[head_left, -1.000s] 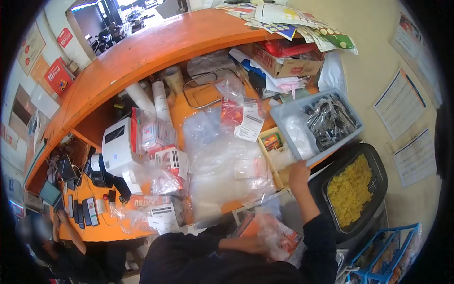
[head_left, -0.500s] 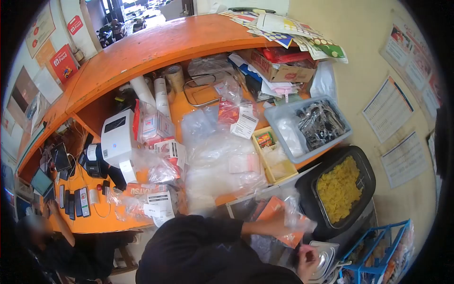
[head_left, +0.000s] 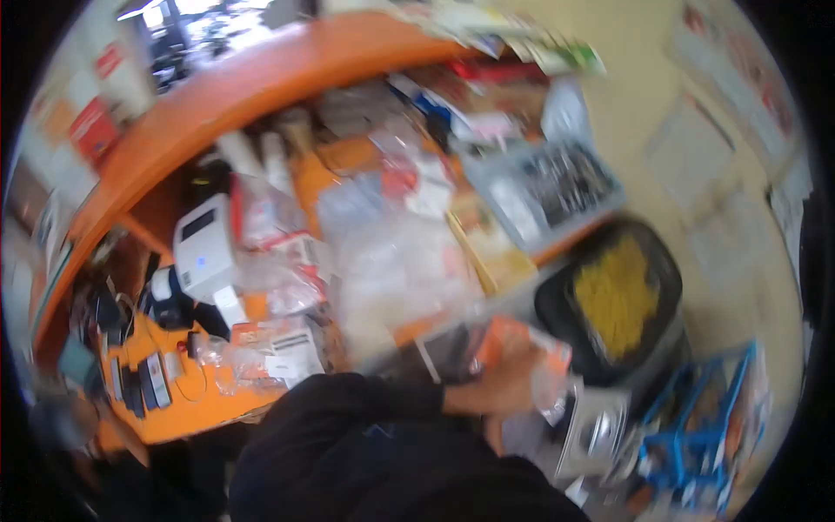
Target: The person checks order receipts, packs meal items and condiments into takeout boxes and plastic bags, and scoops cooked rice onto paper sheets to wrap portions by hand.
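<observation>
My left hand (head_left: pixel 500 383) reaches out over the counter's near edge, closed around an orange-and-clear plastic bag (head_left: pixel 503 337), smeared by motion. A strip of skin below the left wrist seems to be my right hand (head_left: pixel 493 432); its fingers are hidden. To the right of the hands lies a shiny metal lid (head_left: pixel 600 431) with a raised centre. Beyond them, a black tub (head_left: pixel 557 309) holds a heap of yellow food (head_left: pixel 616 298).
A grey bin (head_left: pixel 496 204) of black packets stands behind a yellow tray (head_left: pixel 487 283). Clear plastic bags (head_left: pixel 396 270) cover the middle of the orange counter. At lower right is a blue wire rack (head_left: pixel 696 426). Another person (head_left: pixel 122 461) sits at the far left, near several phones (head_left: pixel 155 380).
The view has shifted and blurred. My right hand has left the metal lid's edge and drawn in beneath the left wrist. The left hand keeps the orange bag.
</observation>
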The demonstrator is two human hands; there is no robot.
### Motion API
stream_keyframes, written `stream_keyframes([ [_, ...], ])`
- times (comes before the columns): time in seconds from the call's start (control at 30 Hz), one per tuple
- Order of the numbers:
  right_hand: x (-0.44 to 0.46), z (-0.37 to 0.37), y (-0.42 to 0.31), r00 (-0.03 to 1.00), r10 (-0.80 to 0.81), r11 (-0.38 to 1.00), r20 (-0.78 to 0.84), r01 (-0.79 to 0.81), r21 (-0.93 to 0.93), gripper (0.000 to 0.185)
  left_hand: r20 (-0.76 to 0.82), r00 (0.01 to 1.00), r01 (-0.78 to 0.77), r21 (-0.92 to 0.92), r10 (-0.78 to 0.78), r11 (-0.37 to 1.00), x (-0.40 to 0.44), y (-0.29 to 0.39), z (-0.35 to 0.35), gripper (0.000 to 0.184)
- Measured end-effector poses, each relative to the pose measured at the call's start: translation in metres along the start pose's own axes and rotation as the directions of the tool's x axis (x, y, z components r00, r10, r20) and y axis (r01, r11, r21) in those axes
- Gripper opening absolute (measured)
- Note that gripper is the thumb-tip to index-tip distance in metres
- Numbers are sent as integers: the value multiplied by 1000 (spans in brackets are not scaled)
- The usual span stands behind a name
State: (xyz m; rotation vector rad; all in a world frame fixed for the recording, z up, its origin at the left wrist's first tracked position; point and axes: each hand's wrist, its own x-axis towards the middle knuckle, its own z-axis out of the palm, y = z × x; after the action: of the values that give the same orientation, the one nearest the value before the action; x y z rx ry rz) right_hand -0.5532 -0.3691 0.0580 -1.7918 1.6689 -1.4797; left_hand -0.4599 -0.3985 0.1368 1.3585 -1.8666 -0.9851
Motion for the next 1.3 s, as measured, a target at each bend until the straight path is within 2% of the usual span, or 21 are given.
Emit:
stream_keyframes([
  [0.07,-4,3,2,999,-2,998,-47,-1,-61,10,-301,953,-52,-72,28,996,-4,-25,23,41],
  [0.1,-6,5,3,998,-2,997,-60,-2,-77,11,-449,894,-58,-117,-1,991,-9,-39,45,41],
  [0.17,-3,20,11,993,-34,997,-112,26,-67,11,-664,747,-76,-118,-22,990,-2,-33,47,37],
  [0.2,-6,23,13,991,-42,997,-129,33,-68,11,-710,703,-60,-115,-40,992,-6,-20,47,35],
  [0.27,-8,31,23,983,-75,996,-166,66,-58,11,-725,689,-115,-110,-1,987,-4,-15,39,31],
  [0.33,-5,36,27,985,-99,993,-140,87,-85,12,-647,758,-222,-137,82,966,-5,-29,29,29],
  [0.37,-1,36,26,988,-99,990,-116,86,-113,12,-576,817,-179,-231,14,956,-6,-37,26,28],
  [0.43,22,20,-1,994,-107,973,32,112,-203,12,-397,912,-69,-395,-102,916,-1,-57,16,25],
  [0.47,36,7,-20,990,-100,962,102,122,-246,12,-348,936,-158,-270,57,950,5,-62,3,23],
  [0.5,47,-11,-30,965,-6,988,262,45,-146,8,-275,938,-258,-153,209,954,13,-64,-13,20],
  [0.57,55,-27,-29,917,190,972,350,-227,67,7,-136,956,-269,-41,262,962,20,-72,-25,16],
  [0.6,57,-28,-25,876,267,918,403,-358,170,9,-94,980,-176,-26,173,984,22,-75,-26,14],
  [0.67,53,-21,-15,854,334,830,398,-467,305,9,-13,1000,4,-169,-6,986,22,-71,-28,13],
  [0.73,54,-17,-18,833,372,754,410,-528,390,11,95,980,201,-469,-177,860,22,-58,-35,14],
  [0.77,51,-14,-13,851,349,710,393,-514,481,12,101,977,212,-503,-187,838,23,-57,-35,15],
  [0.87,53,-15,-14,861,342,764,377,-488,423,11,110,966,252,-610,-235,751,23,-54,-33,17],
  [0.93,57,-17,-22,858,352,833,374,-469,293,12,107,957,267,-688,-270,675,23,-51,-32,16],
  [1.0,55,-14,-18,882,290,906,373,-378,191,13,114,953,283,-676,-282,680,24,-48,-33,15],
  [1.1,55,-13,-10,837,335,831,433,-479,283,13,127,946,308,-641,-298,703,25,-46,-34,15],
  [1.2,53,-10,-8,878,287,869,383,-407,282,13,112,959,275,-584,-260,764,27,-47,-36,14],
  [1.3,60,-14,-14,796,422,762,434,-571,307,12,76,988,153,-549,-133,822,25,-53,-32,12],
])
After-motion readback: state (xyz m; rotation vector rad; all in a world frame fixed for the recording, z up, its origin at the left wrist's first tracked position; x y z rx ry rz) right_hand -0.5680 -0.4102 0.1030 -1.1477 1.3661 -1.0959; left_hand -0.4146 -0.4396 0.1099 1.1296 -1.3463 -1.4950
